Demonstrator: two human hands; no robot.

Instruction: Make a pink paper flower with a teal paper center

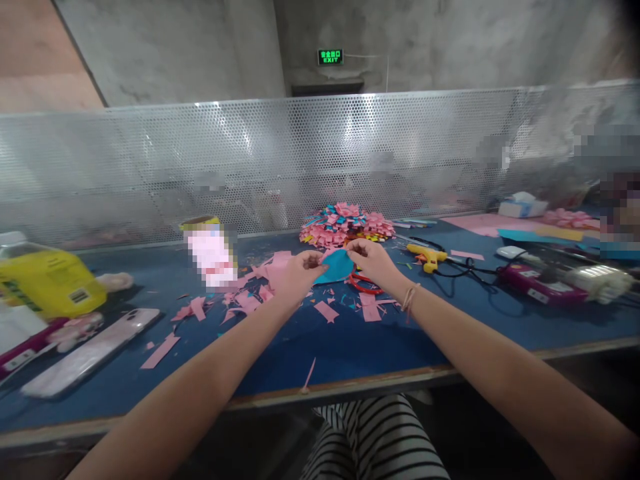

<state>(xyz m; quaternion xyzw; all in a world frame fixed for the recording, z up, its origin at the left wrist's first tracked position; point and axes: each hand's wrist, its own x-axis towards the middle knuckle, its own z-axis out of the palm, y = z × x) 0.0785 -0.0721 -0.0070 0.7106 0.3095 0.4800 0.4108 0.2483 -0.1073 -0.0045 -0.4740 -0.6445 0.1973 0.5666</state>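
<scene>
A blue piece of paper is stretched between my two hands above the table. My left hand pinches its left edge, and my right hand grips the upper right edge. Red-handled scissors lie just beneath my right hand, their blades hidden. Pink paper scraps are scattered around and below my hands. Right behind the blue paper rises a heap of folded pink and blue paper flowers.
To the right lie a yellow glue gun with a black cord and a purple power strip. On the left are a phone, a yellow-labelled bottle and a lit screen. A perforated metal panel stands along the back.
</scene>
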